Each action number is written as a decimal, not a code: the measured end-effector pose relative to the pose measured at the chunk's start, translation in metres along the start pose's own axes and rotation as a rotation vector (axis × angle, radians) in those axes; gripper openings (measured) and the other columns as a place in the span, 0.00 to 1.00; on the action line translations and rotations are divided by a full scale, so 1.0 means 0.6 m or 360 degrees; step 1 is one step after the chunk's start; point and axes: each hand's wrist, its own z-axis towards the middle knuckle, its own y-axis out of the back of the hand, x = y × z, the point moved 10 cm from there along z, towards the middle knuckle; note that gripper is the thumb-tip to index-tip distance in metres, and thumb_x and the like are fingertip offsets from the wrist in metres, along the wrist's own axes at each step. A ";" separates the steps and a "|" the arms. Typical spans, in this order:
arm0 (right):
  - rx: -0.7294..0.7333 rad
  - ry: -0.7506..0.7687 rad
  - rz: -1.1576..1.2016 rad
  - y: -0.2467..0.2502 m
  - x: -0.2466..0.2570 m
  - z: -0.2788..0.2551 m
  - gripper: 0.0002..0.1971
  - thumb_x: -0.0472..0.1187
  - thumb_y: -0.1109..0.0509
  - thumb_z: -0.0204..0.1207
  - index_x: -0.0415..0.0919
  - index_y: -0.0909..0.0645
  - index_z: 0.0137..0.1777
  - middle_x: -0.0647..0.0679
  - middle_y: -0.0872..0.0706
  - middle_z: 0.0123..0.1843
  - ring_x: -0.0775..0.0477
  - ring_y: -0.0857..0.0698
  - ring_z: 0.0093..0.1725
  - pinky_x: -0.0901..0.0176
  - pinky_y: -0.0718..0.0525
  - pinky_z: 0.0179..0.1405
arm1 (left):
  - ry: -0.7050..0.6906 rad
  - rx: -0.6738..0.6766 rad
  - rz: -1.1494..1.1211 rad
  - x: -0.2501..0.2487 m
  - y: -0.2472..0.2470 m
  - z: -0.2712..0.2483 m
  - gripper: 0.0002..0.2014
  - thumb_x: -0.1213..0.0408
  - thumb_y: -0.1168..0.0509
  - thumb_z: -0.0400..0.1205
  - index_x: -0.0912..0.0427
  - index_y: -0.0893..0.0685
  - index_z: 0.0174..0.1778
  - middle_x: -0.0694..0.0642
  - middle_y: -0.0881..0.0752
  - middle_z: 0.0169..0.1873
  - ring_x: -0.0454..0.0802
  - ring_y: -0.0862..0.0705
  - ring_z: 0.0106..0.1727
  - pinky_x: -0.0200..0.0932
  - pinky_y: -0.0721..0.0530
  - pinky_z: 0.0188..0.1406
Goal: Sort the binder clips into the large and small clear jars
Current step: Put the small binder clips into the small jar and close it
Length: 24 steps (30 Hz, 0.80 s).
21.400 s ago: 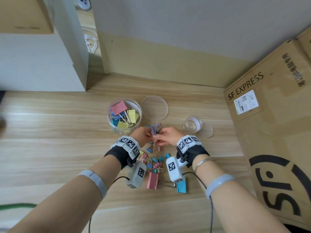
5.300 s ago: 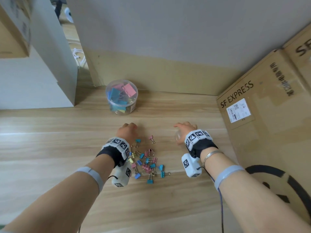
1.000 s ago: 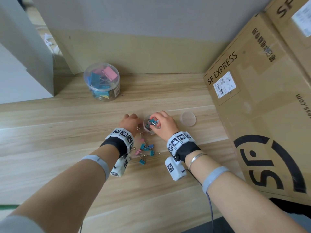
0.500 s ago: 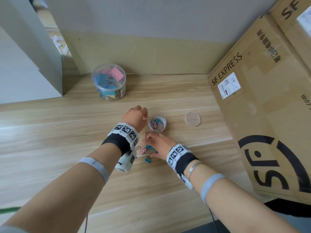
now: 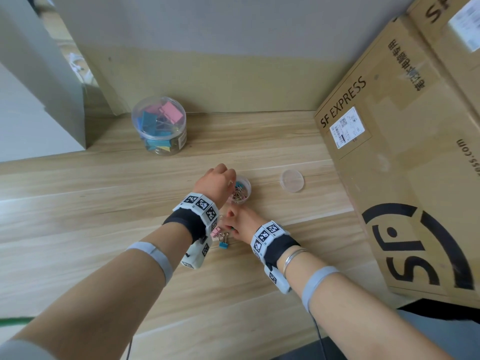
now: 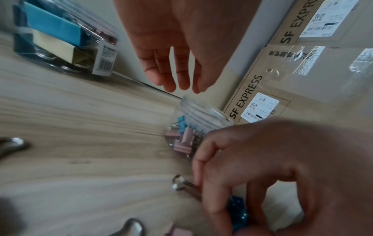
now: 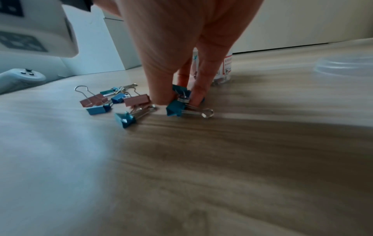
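The small clear jar (image 5: 242, 192) stands open on the wooden table, partly filled with small pink and blue clips (image 6: 182, 137). My left hand (image 6: 177, 84) hovers just above its rim, fingers straight and empty. Just in front of the jar, my right hand (image 7: 178, 99) pinches small blue binder clips (image 7: 174, 109) against the table. Several more small clips (image 7: 113, 102) lie loose to its left. The large clear jar (image 5: 159, 126), lid on and full of large clips, stands at the back left.
The small jar's clear lid (image 5: 292, 180) lies to the jar's right. Big cardboard boxes (image 5: 405, 157) wall off the right side. A white box (image 5: 31, 120) stands at the back left, and a wall runs behind the table.
My right hand left the small jar, came back toward me to the loose pile and closed on blue clips. My left hand rose from the table to above the jar's mouth.
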 end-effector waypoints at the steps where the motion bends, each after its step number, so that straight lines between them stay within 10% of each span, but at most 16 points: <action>1: -0.0018 -0.0013 0.0030 0.000 -0.005 -0.002 0.08 0.37 0.38 0.78 0.34 0.21 0.51 0.40 0.24 0.53 0.42 0.24 0.49 0.53 0.26 0.47 | 0.0018 -0.0030 -0.0013 0.006 0.003 -0.003 0.12 0.63 0.42 0.82 0.59 0.22 0.60 0.59 0.22 0.59 0.60 0.21 0.58 0.51 0.21 0.51; 7: -0.0105 0.0091 0.0079 0.034 -0.002 -0.024 0.10 0.35 0.33 0.75 0.36 0.16 0.54 0.39 0.22 0.62 0.39 0.24 0.62 0.51 0.23 0.61 | 0.0201 0.0004 -0.0027 0.050 0.004 -0.016 0.13 0.67 0.44 0.81 0.59 0.24 0.61 0.60 0.22 0.58 0.61 0.20 0.57 0.51 0.21 0.49; 16: -0.0607 -0.0004 0.0346 0.179 -0.038 -0.035 0.06 0.32 0.30 0.71 0.39 0.14 0.45 0.44 0.19 0.60 0.50 0.21 0.47 0.56 0.19 0.49 | 0.0387 0.0375 0.0198 0.094 -0.022 -0.044 0.14 0.67 0.47 0.82 0.58 0.24 0.62 0.60 0.21 0.58 0.61 0.21 0.58 0.53 0.20 0.53; 24: -0.0520 -0.0174 0.0387 0.148 -0.063 0.013 0.06 0.32 0.31 0.72 0.41 0.16 0.46 0.47 0.19 0.61 0.44 0.18 0.57 0.57 0.21 0.54 | 0.0342 0.0692 0.0404 0.086 -0.049 -0.084 0.24 0.42 0.44 0.80 0.55 0.25 0.64 0.56 0.20 0.59 0.57 0.20 0.60 0.50 0.19 0.55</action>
